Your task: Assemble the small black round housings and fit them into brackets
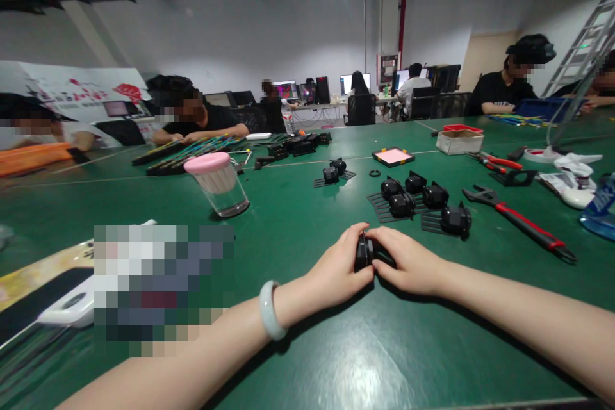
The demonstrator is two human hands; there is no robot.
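Between my two hands is a black plastic part, held just above or on the green table. My left hand, below a pale bangle, closes on its left side with thumb and fingers. From the right, my right hand pinches the same part, and the fingers hide much of it. Beyond my hands lies a group of similar black parts with comb-like prongs. Two more such black parts lie farther off, near a small black ring.
A pink-lidded clear cup stands to the left. Red-handled adjustable pliers and a blue-labelled bottle lie right. Farther back are a small pink-topped tray and a cardboard box. Other people work around the table.
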